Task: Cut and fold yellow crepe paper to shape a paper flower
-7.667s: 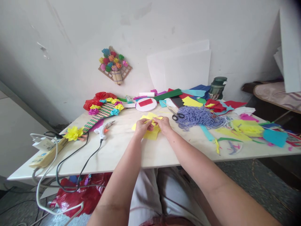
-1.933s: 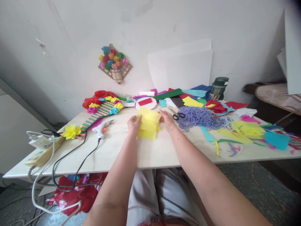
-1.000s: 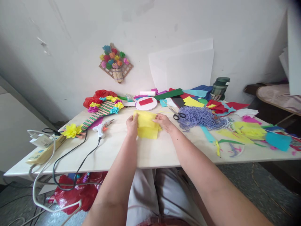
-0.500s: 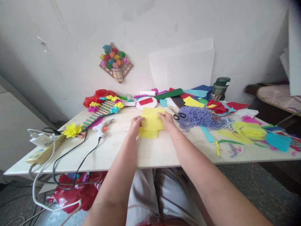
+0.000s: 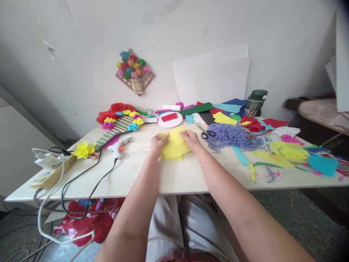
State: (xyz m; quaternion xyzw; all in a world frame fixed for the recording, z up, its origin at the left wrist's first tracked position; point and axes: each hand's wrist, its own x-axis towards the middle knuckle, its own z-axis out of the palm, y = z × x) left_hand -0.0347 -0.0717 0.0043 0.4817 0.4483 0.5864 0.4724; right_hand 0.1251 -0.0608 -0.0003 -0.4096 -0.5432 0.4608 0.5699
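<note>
While both forearms reach forward from six o'clock, the scene reads like this, near to far:

Lap: pale trousers at six o'clock, under the tabletop (image 5: 169,178) edge.

Left hand (image 5: 157,142): its grip is pinched on the left edge of the yellow paper (image 5: 174,147), fingertips on top.

Right hand (image 5: 191,139): its grip pinches the right upper edge of the same paper, thumb tucked under as far as I can tell.

Yellow paper: lies at the middle of the tabletop, between the two hands, bunched and folded low onto a second yellow sheet beneath it.

Change: half a second ago the sheet was held up flat and squared between the hands; now it is pressed down and crumpled in, and the hands have drawn closer together. That suggests the paper is being gathered or folded into a smaller shape rather than laid out.

Glue gun (image 5: 119,147): at nine o'clock of the hands, lying well apart, its black cord trailing off the near edge.

Scissors (image 5: 207,134): at two o'clock, just beside the right hand, touching the purple yarn (image 5: 231,135).

Round white disc (image 5: 169,119): at twelve o'clock, beyond the paper, with a red strip on it.

Paper scraps (image 5: 289,151): many colours, at three o'clock.

Flower decoration (image 5: 134,72): on the wall, at eleven o'clock.
</note>
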